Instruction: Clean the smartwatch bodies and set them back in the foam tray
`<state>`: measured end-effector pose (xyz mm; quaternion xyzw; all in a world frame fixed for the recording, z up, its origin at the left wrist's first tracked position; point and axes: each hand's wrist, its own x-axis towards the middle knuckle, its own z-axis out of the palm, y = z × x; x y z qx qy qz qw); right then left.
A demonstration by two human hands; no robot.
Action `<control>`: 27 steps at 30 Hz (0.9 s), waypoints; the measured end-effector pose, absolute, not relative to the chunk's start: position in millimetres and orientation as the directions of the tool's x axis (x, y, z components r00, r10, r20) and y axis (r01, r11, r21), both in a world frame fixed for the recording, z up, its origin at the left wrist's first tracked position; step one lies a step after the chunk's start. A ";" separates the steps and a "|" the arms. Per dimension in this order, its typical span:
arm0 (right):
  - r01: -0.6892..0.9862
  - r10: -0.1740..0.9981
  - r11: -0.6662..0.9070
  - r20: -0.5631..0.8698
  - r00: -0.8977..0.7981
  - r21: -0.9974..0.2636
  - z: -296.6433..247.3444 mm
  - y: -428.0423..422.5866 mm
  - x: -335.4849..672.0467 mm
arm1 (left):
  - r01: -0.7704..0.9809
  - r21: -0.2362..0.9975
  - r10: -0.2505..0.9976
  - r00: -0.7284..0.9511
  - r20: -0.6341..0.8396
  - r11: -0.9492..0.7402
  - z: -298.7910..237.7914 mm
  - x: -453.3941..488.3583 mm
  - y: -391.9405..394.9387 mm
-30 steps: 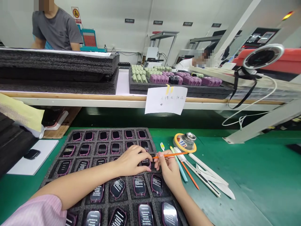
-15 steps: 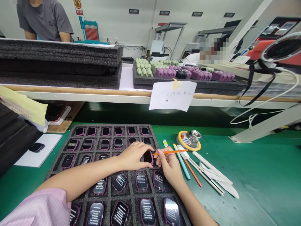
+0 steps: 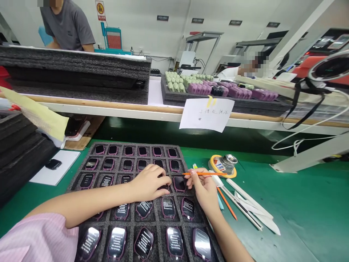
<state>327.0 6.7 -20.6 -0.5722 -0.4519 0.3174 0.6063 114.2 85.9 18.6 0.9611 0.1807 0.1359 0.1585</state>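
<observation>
Since half a second ago my left hand point(image 3: 151, 182) slides left off the dark watch point(image 3: 179, 183), fingers resting on the foam tray point(image 3: 188, 164), while my right hand point(image 3: 203, 187) pinches the orange stick point(image 3: 204, 174) just right of it, open green mat point(image 3: 286, 203) beyond, screen text unreadable.

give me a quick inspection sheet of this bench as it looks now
surface: green mat, bare at right
job's things: foam tray of purple-rimmed watch bodies
clutter: tape roll, sticks and white strips, paper note
hands: left hand resting on tray; right hand pinching orange stick
cables: white cable and black strap at right
surroundings: shelf with foam stacks; two other people behind
</observation>
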 end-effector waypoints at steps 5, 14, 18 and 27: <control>0.110 0.939 0.150 0.177 0.297 -0.983 -2.4 19.1 306.5 | 0.324 0.298 0.387 0.903 0.187 -0.898 21.6 110.1 84.2; 0.068 0.979 0.112 0.122 0.166 -0.991 -20.1 18.8 293.2 | 0.350 0.405 0.475 0.838 0.268 -0.845 14.5 86.1 72.9; 0.070 0.983 0.110 0.119 0.142 -0.991 -18.6 16.7 293.0 | 0.309 0.472 0.474 0.833 0.285 -0.826 9.6 85.1 75.2; 0.149 0.984 0.094 0.114 0.138 -0.984 -9.5 14.4 286.1 | 0.358 0.593 0.579 0.781 0.233 -0.722 5.9 87.0 77.1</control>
